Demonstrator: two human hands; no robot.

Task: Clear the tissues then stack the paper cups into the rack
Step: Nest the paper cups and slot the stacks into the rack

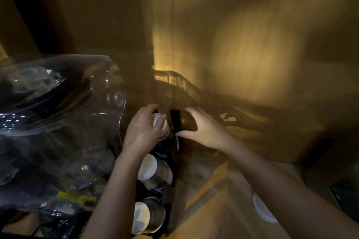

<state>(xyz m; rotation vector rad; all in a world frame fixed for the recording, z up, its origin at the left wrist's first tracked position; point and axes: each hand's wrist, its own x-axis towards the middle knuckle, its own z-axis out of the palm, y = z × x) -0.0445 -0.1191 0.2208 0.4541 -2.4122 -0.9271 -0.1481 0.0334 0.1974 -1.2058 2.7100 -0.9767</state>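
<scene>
The scene is dim and blurred. A black cup rack (175, 122) runs from the centre down toward the bottom edge. My left hand (142, 130) is closed around a white paper cup (161, 120) at the rack's far slot. My right hand (202, 128) has its thumb and fingers against the rack's black upright, apparently gripping it. Two more stacks of paper cups lie in the rack nearer to me: one stack (153, 170) in the middle slot, another stack (146, 217) in the near slot. No tissues are visible.
A large clear plastic dome cover (64, 114) sits at the left over dark items. A wooden wall (242, 44) rises behind the rack. A white round lid or plate (262, 209) lies on the wooden counter at right, and a dark flat object (345, 198) sits at the right edge.
</scene>
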